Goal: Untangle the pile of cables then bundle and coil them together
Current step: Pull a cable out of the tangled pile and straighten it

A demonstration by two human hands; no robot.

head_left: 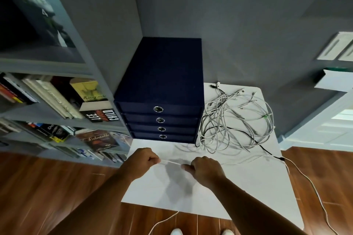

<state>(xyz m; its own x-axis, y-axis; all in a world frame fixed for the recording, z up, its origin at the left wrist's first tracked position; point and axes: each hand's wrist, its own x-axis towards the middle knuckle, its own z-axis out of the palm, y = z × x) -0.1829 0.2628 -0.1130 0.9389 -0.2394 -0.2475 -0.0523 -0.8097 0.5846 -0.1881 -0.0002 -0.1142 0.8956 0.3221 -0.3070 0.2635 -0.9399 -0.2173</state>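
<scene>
White cable [171, 162] held taut between two hands
Left hand [145, 159] and right hand [204, 168] each pinch it; tugging may tighten knots in the cable pile [235, 120].

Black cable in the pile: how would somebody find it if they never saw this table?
Look at the white table with the dark blue drawer box on it. Right of the box lies a tangled pile of cables. One black cable snakes out of it toward the table's right edge; every other strand looks white or grey.
</scene>
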